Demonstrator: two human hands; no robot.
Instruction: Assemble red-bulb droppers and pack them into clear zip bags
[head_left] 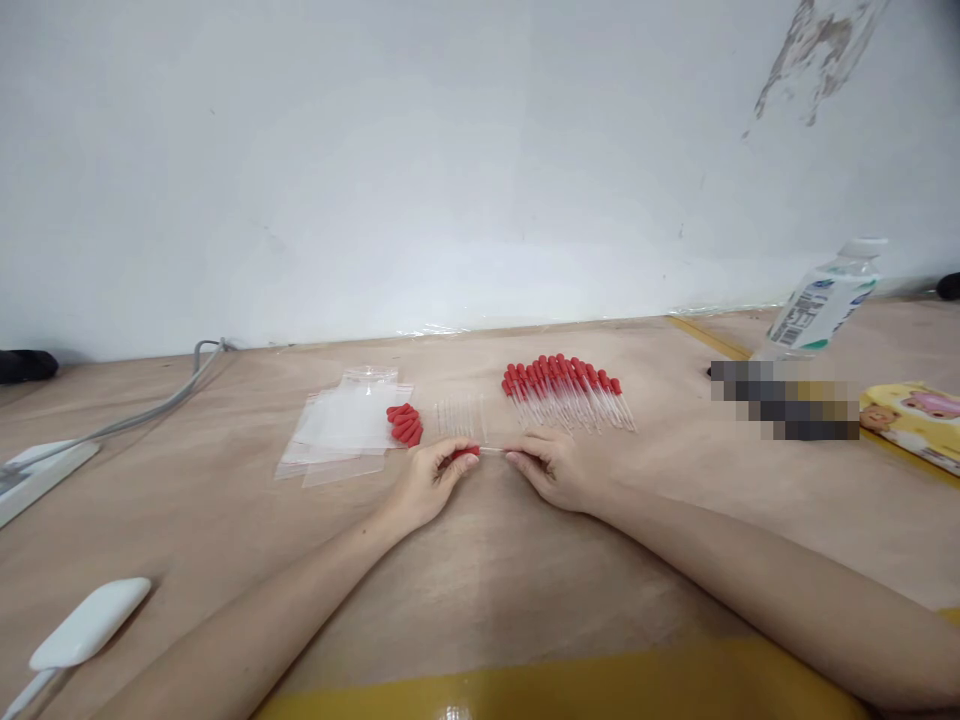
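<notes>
Between finger and thumb, my left hand [433,478] pinches a red rubber bulb [468,452]. A thin clear dropper tube [492,450] runs from the bulb's open end to my right hand [553,470], whose fingertips are closed on its other end. Just beyond my left hand lies a small pile of red bulbs [405,424]. Several loose clear tubes [456,414] lie side by side behind the gap between my hands. Past my right hand, many droppers with red bulbs fitted [562,385] lie in a fanned row, bulbs toward the wall.
Clear plastic zip bags [337,425] lie stacked at the left. A water bottle [825,300] and a yellow packet [915,420] are at the right. A grey cable [157,405], power strip [52,475] and white charger [91,622] lie left. The wall [450,180] bounds the table behind.
</notes>
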